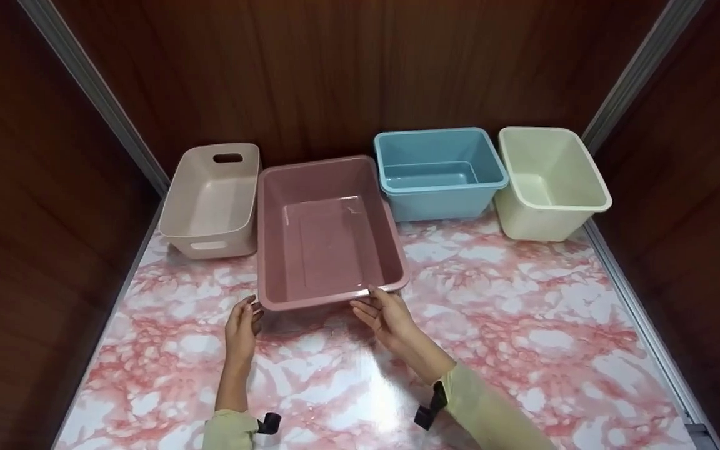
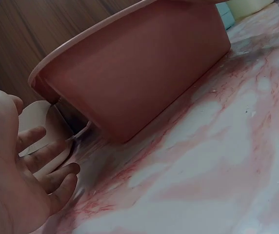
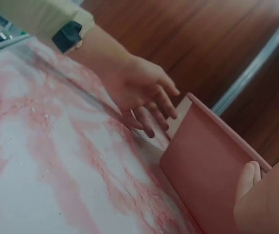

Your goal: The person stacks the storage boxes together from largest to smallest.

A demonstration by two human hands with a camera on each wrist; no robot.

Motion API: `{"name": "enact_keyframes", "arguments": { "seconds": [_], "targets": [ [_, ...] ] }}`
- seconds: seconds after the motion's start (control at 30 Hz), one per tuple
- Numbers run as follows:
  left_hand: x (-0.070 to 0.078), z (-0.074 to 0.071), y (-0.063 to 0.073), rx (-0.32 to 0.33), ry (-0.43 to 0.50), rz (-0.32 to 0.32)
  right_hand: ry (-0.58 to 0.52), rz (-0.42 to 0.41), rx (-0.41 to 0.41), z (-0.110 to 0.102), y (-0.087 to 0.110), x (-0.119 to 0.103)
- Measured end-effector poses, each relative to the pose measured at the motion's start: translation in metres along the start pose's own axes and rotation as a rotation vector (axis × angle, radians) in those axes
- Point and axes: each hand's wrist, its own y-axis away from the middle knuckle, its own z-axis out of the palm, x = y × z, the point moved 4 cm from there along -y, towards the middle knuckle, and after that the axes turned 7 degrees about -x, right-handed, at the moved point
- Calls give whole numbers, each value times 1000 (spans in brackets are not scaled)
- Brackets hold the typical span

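Observation:
A dusty-pink rectangular tub (image 1: 329, 250) stands on the marbled tabletop, its front rim facing me. My right hand (image 1: 394, 322) holds that rim near the right front corner, with one digit over the edge and others below it. By the left front corner is my left hand (image 1: 242, 328), its fingers loosely bent and holding nothing. In the left wrist view the left hand (image 2: 17, 170) is apart from the tub wall (image 2: 139, 68). Part of the right hand (image 3: 271, 200) shows at the rim in the right wrist view.
Left of the tub is a beige basket (image 1: 210, 206) with handle slots. To the right stand a blue bin (image 1: 441, 203), seemingly with another nested inside, and a cream bin (image 1: 541, 219). Wood-look panels (image 1: 335, 75) enclose the back and sides.

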Motion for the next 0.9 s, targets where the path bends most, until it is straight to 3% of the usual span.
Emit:
{"name": "enact_keyframes", "arguments": {
  "seconds": [0.43,0.63,0.9],
  "targets": [
    [-2,1,4,-13,-59,-12,121,29,-20,-24,20,-20],
    [-2,5,3,-1,-82,-35,177,27,49,-42,26,-39],
    [-5,10,-2,-45,-123,-41,252,5,121,-68,27,-69]
  ]
}}
